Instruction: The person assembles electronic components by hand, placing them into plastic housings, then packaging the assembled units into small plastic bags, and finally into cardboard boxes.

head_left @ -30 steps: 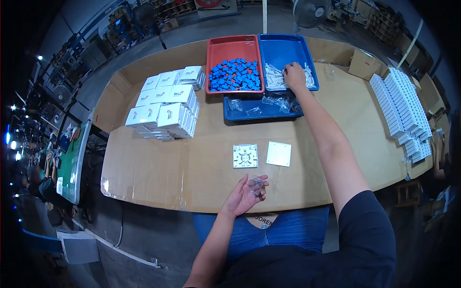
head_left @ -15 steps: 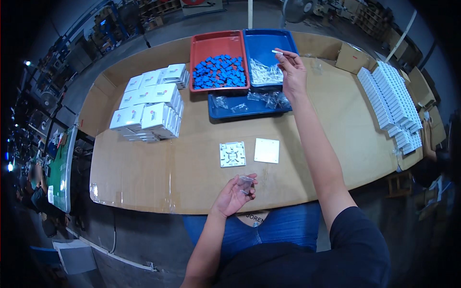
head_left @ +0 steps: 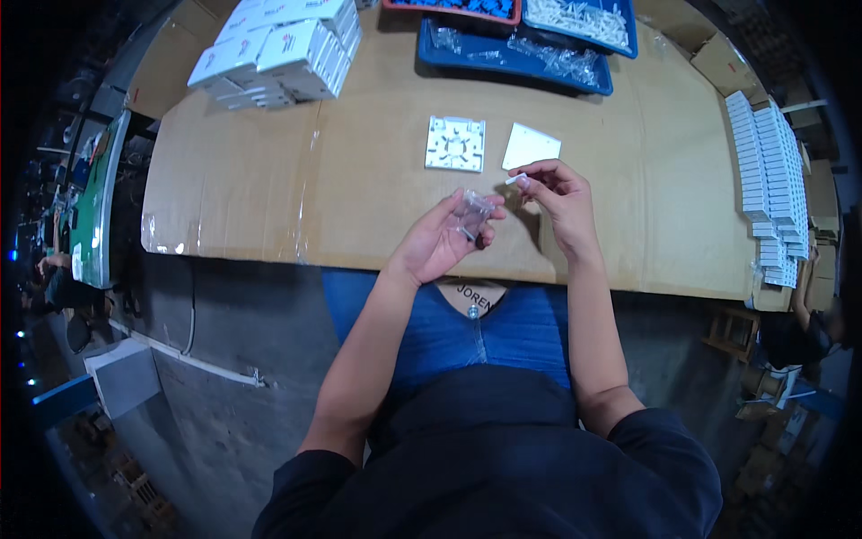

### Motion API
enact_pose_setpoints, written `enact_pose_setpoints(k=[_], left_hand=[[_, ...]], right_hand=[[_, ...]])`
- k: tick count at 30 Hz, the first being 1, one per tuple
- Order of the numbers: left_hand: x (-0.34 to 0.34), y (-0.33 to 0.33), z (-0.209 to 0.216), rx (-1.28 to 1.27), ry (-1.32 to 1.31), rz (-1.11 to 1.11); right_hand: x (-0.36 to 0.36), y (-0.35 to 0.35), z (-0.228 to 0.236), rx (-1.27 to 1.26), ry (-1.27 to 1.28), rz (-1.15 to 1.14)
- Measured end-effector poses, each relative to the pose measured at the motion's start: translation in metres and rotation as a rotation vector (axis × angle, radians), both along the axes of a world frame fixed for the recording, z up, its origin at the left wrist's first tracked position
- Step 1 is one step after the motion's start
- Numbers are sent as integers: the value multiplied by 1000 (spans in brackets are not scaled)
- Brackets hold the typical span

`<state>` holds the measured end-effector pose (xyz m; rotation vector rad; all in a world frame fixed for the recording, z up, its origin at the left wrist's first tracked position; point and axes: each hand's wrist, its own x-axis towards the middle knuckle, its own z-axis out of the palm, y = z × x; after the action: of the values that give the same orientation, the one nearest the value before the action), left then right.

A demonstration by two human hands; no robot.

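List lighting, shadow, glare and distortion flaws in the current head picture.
Head view: the rim fades to black, and the ridged white stack at right looks skewed; head view: shadow darkens the table below the right hand; head view: glare streaks the clear tape, and the clear bag glints.

Dark capital letters stand on the tan patch.

Blue tray, white stacks, plates lie on cardboard.
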<state>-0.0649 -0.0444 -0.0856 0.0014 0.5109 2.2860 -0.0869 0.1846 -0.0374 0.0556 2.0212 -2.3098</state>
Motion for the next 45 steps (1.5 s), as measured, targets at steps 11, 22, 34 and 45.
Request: enact_pose_setpoints(k=[11, 22, 34, 45], left_hand=[[9, 1, 7, -166, 69, 6], [10, 0, 7, -232, 166, 1], [10, 0, 2, -150, 142, 47], [10, -2, 1, -172, 124, 54]], right_hand=[[12, -4, 26, 298, 82, 239], [-18, -12, 43, 513, 239, 695], [-12, -20, 45, 400, -56, 916], [-13, -25, 47, 457, 24, 879]])
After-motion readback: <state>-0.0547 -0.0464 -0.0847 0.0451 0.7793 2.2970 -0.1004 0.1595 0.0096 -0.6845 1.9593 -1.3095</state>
